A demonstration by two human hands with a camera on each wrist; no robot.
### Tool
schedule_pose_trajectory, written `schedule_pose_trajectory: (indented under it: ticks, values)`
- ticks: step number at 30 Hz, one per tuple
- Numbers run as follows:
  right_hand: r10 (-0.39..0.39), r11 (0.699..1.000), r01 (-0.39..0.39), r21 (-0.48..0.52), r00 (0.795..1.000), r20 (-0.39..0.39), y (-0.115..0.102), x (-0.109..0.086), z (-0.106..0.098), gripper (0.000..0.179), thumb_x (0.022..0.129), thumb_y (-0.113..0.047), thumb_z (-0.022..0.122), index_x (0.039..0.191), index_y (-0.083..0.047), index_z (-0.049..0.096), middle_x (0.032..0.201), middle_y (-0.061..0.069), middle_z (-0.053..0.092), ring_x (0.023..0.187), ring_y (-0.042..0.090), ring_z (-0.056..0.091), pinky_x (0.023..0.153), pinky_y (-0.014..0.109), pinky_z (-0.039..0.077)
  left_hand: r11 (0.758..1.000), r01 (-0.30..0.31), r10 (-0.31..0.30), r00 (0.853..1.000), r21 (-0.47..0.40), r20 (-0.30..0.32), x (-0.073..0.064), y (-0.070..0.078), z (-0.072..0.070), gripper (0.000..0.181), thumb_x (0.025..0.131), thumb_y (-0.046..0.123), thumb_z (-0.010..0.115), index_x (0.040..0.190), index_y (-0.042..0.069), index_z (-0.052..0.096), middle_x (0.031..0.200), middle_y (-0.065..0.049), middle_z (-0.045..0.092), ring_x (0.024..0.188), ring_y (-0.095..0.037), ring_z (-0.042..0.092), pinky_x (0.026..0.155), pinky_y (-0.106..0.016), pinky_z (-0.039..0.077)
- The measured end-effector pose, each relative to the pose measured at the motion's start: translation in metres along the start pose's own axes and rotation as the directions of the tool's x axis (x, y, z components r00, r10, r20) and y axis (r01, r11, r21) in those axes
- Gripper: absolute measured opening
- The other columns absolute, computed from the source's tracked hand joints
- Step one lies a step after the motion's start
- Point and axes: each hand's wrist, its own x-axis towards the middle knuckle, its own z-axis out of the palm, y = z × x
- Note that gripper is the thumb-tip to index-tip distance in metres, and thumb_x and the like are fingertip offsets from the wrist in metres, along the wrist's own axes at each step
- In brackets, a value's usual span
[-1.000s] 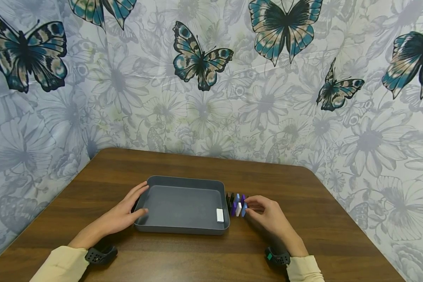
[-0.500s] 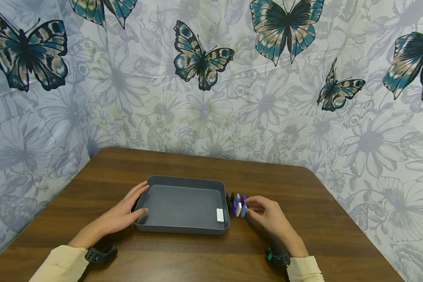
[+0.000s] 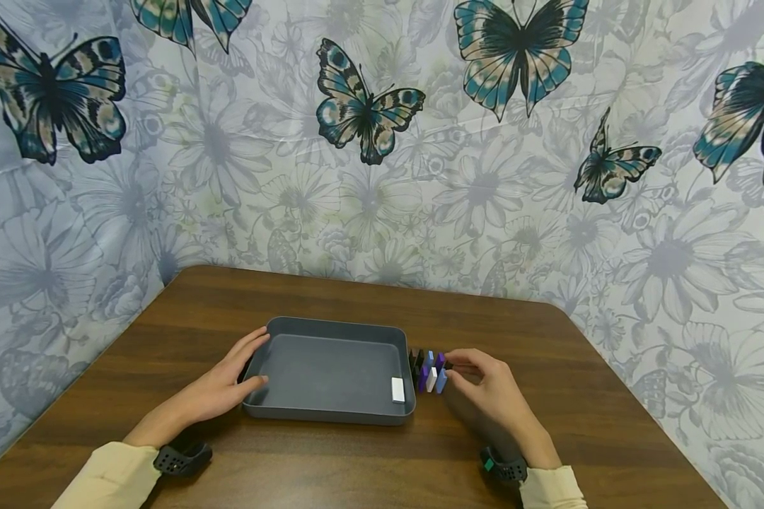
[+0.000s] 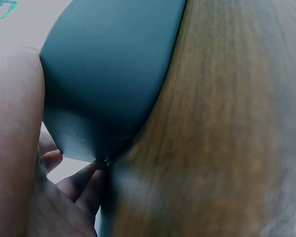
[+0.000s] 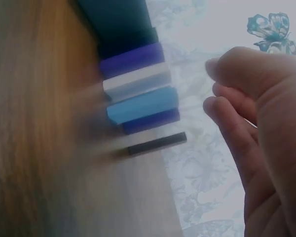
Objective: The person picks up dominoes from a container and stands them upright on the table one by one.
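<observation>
My left hand point(image 3: 219, 382) grips the left side of a dark grey tray point(image 3: 327, 367). Its thumb lies over the rim, while the fingers reach along the outer wall point(image 4: 84, 133). Beyond the tray's right wall, small rectangular blocks stand in two short rows. A purple block point(image 5: 133, 59), a white block point(image 5: 138, 81) and a light blue block point(image 5: 143, 104) show in the right wrist view, with a slim dark block point(image 5: 158, 143) a little apart. My right hand point(image 3: 490, 389) hovers beside the row's right end, thumb and fingertips separated, nothing between them.
Inside the tray near its right wall lies a single white block point(image 3: 397, 390). The wooden table point(image 3: 331, 466) extends around the tray, with a butterfly-patterned cloth point(image 3: 382, 212) hanging behind its far edge.
My right hand's fingers have come away from the right end of the blocks, shifting slightly up and right, and a dark block now shows by the fingertips. The left hand stays put.
</observation>
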Motion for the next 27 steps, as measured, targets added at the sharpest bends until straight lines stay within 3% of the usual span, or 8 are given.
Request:
schedule_pose_trajectory:
  ticks: [3, 10, 20, 27]
  values:
    - [-0.017, 1.000, 0.017, 0.024, 1.000, -0.003, -0.005, 0.002, 0.000, 0.031, 0.086, 0.002, 0.081, 0.116, -0.002, 0.072, 0.112, 0.013, 0.076, 0.100, 0.031, 0.075, 0.086, 0.029, 0.059, 1.000, 0.002, -0.002, 1.000, 0.001, 0.001, 0.000, 0.000, 0.000, 0.074, 0.102, 0.020, 0.065, 0.160, -0.003, 0.026, 0.169, -0.022, 0.014, 0.151, -0.052, 0.020, 0.108, -0.073, 0.031]
    - [-0.073, 0.995, 0.073, 0.068, 0.997, 0.006, -0.018, 0.007, 0.004, 0.033, 0.085, 0.006, 0.080, 0.117, -0.001, 0.072, 0.113, 0.016, 0.074, 0.100, 0.034, 0.074, 0.085, 0.044, 0.060, 1.000, 0.008, -0.008, 1.000, 0.006, 0.005, 0.000, 0.000, 0.001, 0.074, 0.102, 0.021, 0.064, 0.160, -0.003, 0.025, 0.169, -0.021, 0.013, 0.151, -0.052, 0.020, 0.108, -0.073, 0.031]
    - [-0.107, 0.992, 0.101, 0.080, 0.992, 0.072, -0.029, 0.012, 0.016, 0.031, 0.088, 0.000, 0.080, 0.119, -0.001, 0.072, 0.114, 0.015, 0.074, 0.098, 0.029, 0.075, 0.085, 0.039, 0.060, 1.000, 0.015, -0.015, 1.000, 0.010, 0.004, 0.001, -0.001, 0.001, 0.074, 0.102, 0.021, 0.065, 0.160, -0.001, 0.026, 0.169, -0.020, 0.014, 0.151, -0.051, 0.021, 0.108, -0.072, 0.031]
    - [-0.071, 0.996, 0.060, 0.061, 0.980, 0.185, -0.036, 0.020, 0.026, 0.032, 0.092, -0.010, 0.078, 0.123, -0.007, 0.071, 0.121, 0.011, 0.073, 0.104, 0.024, 0.075, 0.089, 0.038, 0.060, 1.000, 0.012, -0.012, 1.000, 0.008, 0.000, 0.001, -0.001, 0.001, 0.073, 0.102, 0.021, 0.065, 0.160, -0.002, 0.026, 0.169, -0.021, 0.015, 0.151, -0.052, 0.021, 0.108, -0.073, 0.031]
